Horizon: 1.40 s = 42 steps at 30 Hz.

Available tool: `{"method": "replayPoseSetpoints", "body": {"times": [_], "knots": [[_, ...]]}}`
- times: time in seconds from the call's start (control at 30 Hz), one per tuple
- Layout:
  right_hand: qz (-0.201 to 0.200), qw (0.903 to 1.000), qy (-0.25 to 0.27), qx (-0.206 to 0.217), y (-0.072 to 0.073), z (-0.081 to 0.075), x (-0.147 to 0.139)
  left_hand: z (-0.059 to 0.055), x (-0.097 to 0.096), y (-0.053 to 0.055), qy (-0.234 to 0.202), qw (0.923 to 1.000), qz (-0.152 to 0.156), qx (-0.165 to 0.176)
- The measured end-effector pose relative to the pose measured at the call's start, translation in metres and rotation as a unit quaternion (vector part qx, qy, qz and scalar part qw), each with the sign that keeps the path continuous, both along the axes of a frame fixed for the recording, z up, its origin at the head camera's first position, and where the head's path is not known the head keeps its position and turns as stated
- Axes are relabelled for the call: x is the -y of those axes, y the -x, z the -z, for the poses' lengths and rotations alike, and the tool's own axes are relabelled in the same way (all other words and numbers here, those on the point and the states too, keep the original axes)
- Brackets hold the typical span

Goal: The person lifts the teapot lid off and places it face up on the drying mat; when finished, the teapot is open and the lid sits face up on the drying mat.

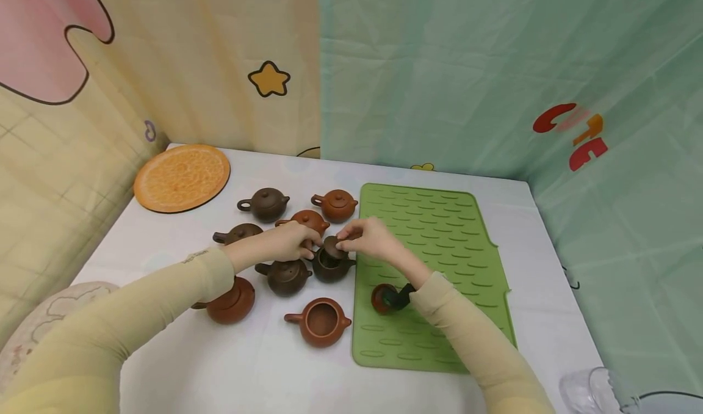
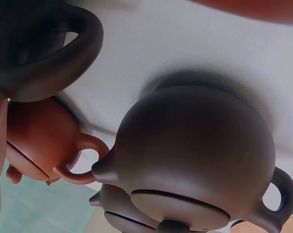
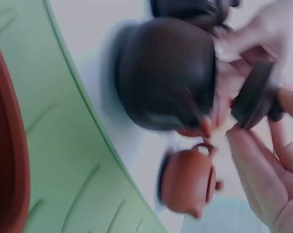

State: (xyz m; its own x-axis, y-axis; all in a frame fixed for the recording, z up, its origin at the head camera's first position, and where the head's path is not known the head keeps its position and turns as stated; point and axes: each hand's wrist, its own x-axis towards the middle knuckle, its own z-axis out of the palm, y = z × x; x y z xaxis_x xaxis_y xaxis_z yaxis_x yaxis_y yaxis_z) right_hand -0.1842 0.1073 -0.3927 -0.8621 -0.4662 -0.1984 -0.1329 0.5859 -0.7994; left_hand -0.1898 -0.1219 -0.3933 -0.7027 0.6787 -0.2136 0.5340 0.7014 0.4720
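Observation:
Near the middle of the table stands a dark brown teapot with its mouth uncovered. Over that mouth, my right hand pinches a small dark lid between thumb and fingers; the lid is tilted in the right wrist view, which is blurred. My left hand holds the same teapot at its handle side, its fingertips partly hidden. Just left of it sits another dark teapot with its lid on. A reddish-brown teapot stands behind my left hand.
A lidless reddish teapot stands in front, with a lidded one to its left. More teapots are behind. A green mat bears a small reddish round piece. A pizza-patterned disc lies back left; clear plastic front right.

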Motion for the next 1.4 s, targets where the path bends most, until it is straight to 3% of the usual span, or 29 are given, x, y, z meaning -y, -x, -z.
{"method": "replayPoseSetpoints", "body": {"times": [0.07, 0.23, 0.5, 0.6, 0.77, 0.83, 1.0, 1.07, 1.4], "knots": [[0.039, 0.9948, 0.072, 0.061, 0.004, 0.0, -0.014, 0.0, 0.001, -0.001, -0.004, 1.0, -0.002, -0.002], [0.113, 0.9569, 0.209, 0.167, 0.01, 0.008, -0.05, 0.001, 0.002, -0.003, -0.006, 0.9999, -0.004, -0.011], [0.132, 0.8968, 0.35, 0.236, 0.008, 0.03, -0.089, 0.002, 0.003, -0.004, -0.004, 1.0, -0.004, 0.0], [0.139, 0.8804, 0.38, 0.247, 0.008, 0.036, -0.099, 0.002, 0.003, -0.004, -0.004, 1.0, -0.005, -0.003], [0.165, 0.8624, 0.4, 0.262, 0.008, 0.042, -0.11, 0.002, 0.003, -0.004, -0.004, 0.9999, -0.003, -0.011], [0.172, 0.8701, 0.385, 0.256, 0.008, 0.044, -0.114, 0.003, 0.003, -0.003, -0.003, 0.9999, -0.003, -0.011], [0.171, 0.9168, 0.294, 0.209, 0.007, 0.05, -0.119, 0.002, 0.001, -0.003, 0.001, 0.9999, -0.009, -0.009], [0.174, 0.9278, 0.266, 0.195, 0.007, 0.051, -0.12, 0.002, 0.001, -0.003, 0.003, 0.9999, -0.011, -0.008], [0.23, 0.9495, 0.152, 0.149, 0.005, 0.059, -0.121, 0.003, 0.001, -0.005, 0.012, 0.9997, -0.019, -0.002]]}}
